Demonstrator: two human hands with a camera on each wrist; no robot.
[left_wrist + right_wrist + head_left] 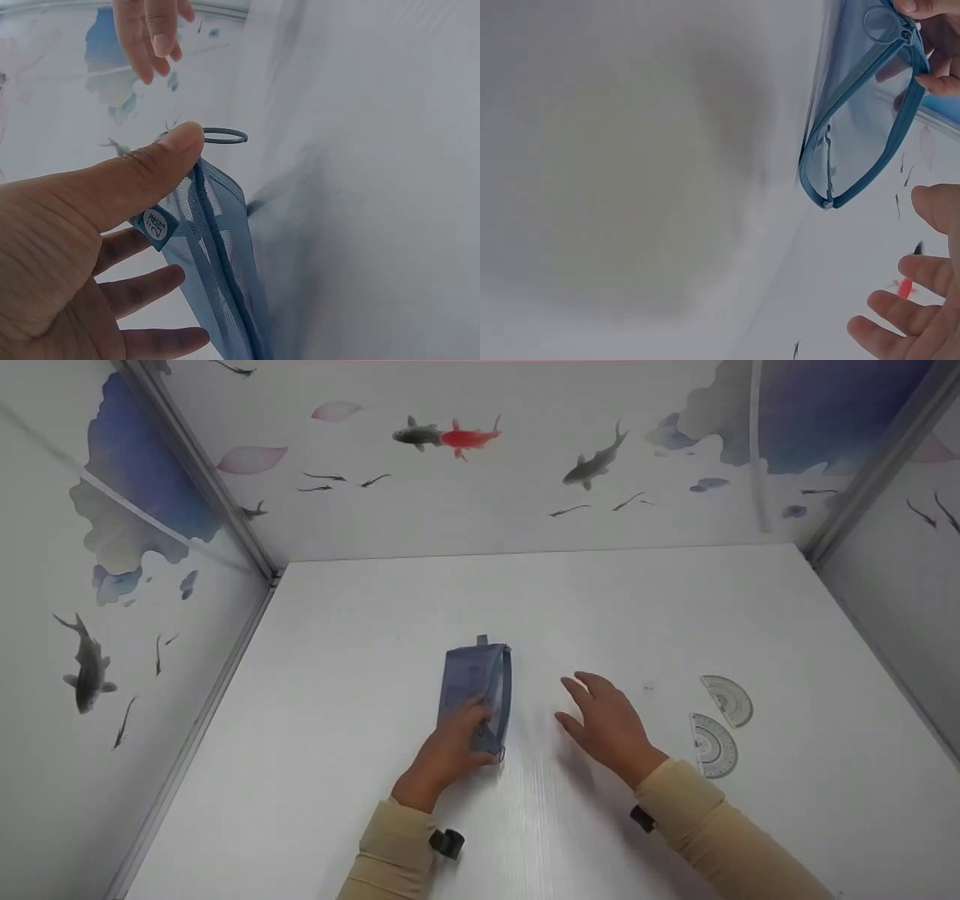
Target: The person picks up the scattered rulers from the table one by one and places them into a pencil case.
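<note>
A blue mesh zipper pouch [469, 671] stands on the white table. My left hand [446, 746] grips its near end, thumb by the zipper end in the left wrist view. A small label tag [156, 225] sticks out under that thumb, and a ring [225, 136] hangs from the zipper pull. In the right wrist view the zipper [859, 82] gapes in a wide loop, and see-through material shows inside. To the right of the pouch, my right hand [609, 727] hovers over the table with fingers spread and slightly bent, holding nothing.
Two clear half-round protractors, an upper one [729, 701] and a lower one [714, 746], lie on the table [337, 660] right of my right hand. White panels printed with fish [592, 465] wall the table at the back and both sides.
</note>
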